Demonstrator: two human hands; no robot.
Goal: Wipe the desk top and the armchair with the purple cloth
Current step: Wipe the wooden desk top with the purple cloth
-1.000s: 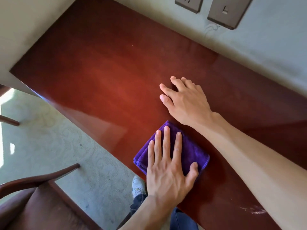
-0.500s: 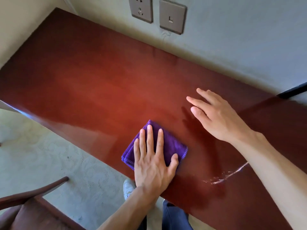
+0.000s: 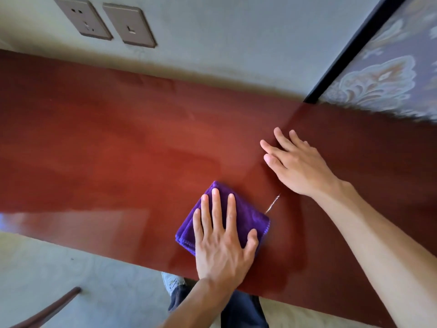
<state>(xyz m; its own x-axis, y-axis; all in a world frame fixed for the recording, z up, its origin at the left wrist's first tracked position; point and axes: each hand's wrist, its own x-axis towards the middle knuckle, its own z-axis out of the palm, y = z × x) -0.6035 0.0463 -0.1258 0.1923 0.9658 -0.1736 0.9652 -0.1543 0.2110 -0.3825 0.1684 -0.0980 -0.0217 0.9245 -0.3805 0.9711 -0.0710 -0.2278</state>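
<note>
- The red-brown table fills my view, glossy, running along the wall under two socket plates. Any damp smear will show on that shine, so I judge uneven passes the main risk.
- Of the armchair I see only a dark wooden rail at the lower left, well apart from both hands. That half of the job looks untouched.
- My right hand lies palm down on the table beyond the cloth, fingers straight and slightly spread, holding nothing. It may leave prints on the gloss.
- My left hand presses flat on the cloth, fingers straight and fanned, thumb at the cloth's right edge. Nothing is gripped, so a quick stroke could let the hand slide over the cloth.
- The purple cloth sits folded near the table's front edge. A pull toward me could drag it off, or the layers could splay.
- A thin white streak lies just beside the cloth's right corner. A light pass might spread it instead of lifting it.
</note>
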